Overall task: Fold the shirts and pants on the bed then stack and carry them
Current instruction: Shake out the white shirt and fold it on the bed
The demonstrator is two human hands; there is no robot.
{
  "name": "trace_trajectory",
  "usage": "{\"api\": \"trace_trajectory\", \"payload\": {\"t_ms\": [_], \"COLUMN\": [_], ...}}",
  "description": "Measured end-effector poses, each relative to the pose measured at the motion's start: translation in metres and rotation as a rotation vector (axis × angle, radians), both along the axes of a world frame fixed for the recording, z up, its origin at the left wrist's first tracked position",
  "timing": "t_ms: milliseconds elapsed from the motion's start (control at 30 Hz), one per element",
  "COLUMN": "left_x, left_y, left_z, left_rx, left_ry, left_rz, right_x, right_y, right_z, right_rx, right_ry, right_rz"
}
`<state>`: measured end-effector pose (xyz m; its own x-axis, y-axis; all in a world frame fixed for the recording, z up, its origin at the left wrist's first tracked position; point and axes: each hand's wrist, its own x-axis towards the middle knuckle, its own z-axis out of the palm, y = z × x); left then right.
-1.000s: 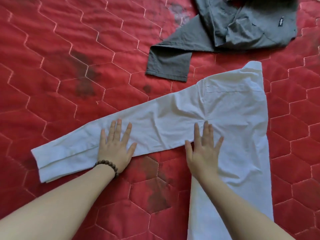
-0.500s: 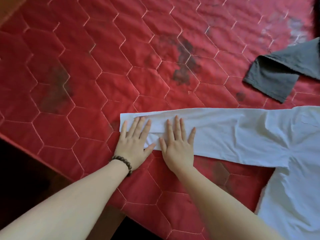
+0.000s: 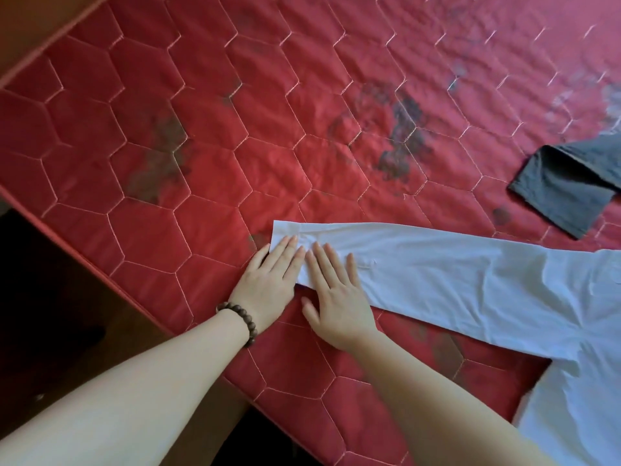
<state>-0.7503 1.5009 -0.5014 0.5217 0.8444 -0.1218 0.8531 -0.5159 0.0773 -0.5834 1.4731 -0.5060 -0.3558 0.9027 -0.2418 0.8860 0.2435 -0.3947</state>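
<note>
A white long-sleeved shirt [image 3: 487,284] lies flat on the red quilted bed [image 3: 235,146], its sleeve stretched out to the left. My left hand [image 3: 268,280], with a bead bracelet on the wrist, presses flat on the cuff end of the sleeve, fingers straight. Right beside it, my right hand [image 3: 336,287] lies flat on the same sleeve with fingers spread. The shirt's body runs off the frame at the lower right. A dark grey garment [image 3: 564,186] lies at the right edge, partly cut off.
The bed's edge runs diagonally from upper left to bottom centre, close to my left forearm. Beyond it lies a dark floor [image 3: 50,280]. Dark stains mark the red cover [image 3: 400,136] behind the sleeve.
Both hands have slid left along the sleeve to its cuff end and now lie side by side. The view has turned left, so the grey garment is mostly out of frame.
</note>
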Motion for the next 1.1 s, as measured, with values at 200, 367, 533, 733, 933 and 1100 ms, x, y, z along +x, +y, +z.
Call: {"api": "trace_trajectory", "payload": {"t_ms": [200,367,533,733,933,1100], "left_x": [0.007,0.026,0.06,0.18,0.33,0.421], "left_y": [0.01,0.019,0.017,-0.023,-0.057,-0.092], "left_z": [0.018,0.062,0.111,0.132,0.135,0.102], "left_rx": [0.072,0.064,-0.128,-0.222,-0.199,-0.145], "left_ry": [-0.18,-0.382,-0.482,-0.592,-0.568,-0.436], "left_rz": [0.017,0.075,0.212,0.176,0.097,-0.058], "right_x": [-0.02,-0.023,0.026,0.135,0.274,0.406], "right_y": [0.014,0.036,0.045,0.04,-0.02,-0.081], "right_z": [0.013,0.036,0.104,0.194,0.23,0.235], "right_rx": [0.095,0.034,-0.292,-0.249,-0.118,0.066], "right_ry": [-0.072,0.18,0.724,1.611,1.896,1.946], "right_rz": [-0.179,-0.408,-0.818,-1.319,-1.317,-1.306]}}
